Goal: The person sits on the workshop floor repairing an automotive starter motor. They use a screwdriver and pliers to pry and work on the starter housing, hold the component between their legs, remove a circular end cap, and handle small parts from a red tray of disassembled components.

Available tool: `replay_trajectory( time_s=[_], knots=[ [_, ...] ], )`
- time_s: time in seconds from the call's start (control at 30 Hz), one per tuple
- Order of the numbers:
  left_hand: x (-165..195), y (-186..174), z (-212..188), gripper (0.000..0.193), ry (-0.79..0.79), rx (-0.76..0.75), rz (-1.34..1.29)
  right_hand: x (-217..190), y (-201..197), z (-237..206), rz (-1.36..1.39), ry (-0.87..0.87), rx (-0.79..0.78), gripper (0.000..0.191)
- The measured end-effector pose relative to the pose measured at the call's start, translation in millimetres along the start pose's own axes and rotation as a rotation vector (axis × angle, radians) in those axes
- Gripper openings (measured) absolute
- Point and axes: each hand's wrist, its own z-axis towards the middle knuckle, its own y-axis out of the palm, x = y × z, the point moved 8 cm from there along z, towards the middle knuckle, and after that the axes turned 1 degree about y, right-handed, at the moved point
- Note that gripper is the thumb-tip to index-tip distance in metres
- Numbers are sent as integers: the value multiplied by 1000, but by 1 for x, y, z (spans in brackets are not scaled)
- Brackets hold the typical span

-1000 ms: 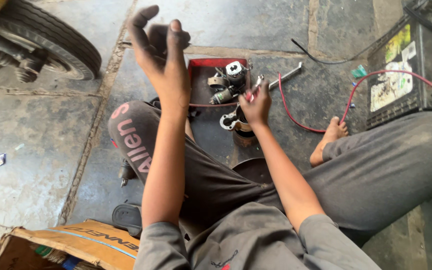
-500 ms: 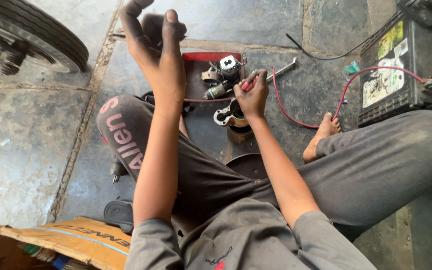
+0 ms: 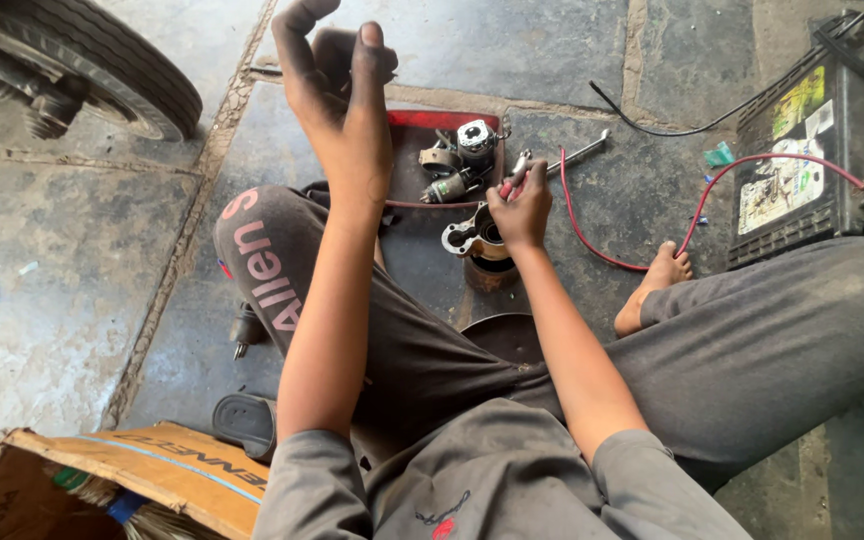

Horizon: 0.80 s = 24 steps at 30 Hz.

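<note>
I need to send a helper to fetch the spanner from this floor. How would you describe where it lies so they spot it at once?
Start at the big black battery on the right, then look left to the red tray of small parts. The spanner lies on the stone floor just right of the tray's top corner, above the right hand. It is the only slim, bare silver bar there; the nearby red wire curves.

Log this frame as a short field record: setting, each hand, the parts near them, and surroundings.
setting: person seated on a grey stone floor, seen from the head camera
left hand: left hand raised, its grip closed around a dark object that is largely hidden
right hand: right hand holding a red-handled tool over a round metal motor housing
tray: shallow red metal tray beyond the hands, holding small metal motor parts
wiring: red wire running towards a black car battery
surroundings: black rubber tyre at upper left; brown cardboard box at lower left
</note>
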Motion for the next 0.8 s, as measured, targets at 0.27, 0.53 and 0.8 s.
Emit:
replay_trajectory(
  time_s=[0.27, 0.53, 0.8],
  knots=[
    [0, 3, 1, 27, 6, -21, -21, -13, 4, 5, 26, -84, 12, 43],
    [5, 1, 2, 28, 40, -26, -42, 18, 2, -3, 46, 149, -55, 42],
    [10, 4, 3, 36, 24, 8, -4, 1, -7, 18, 186, -8, 30, 42]
  ],
)
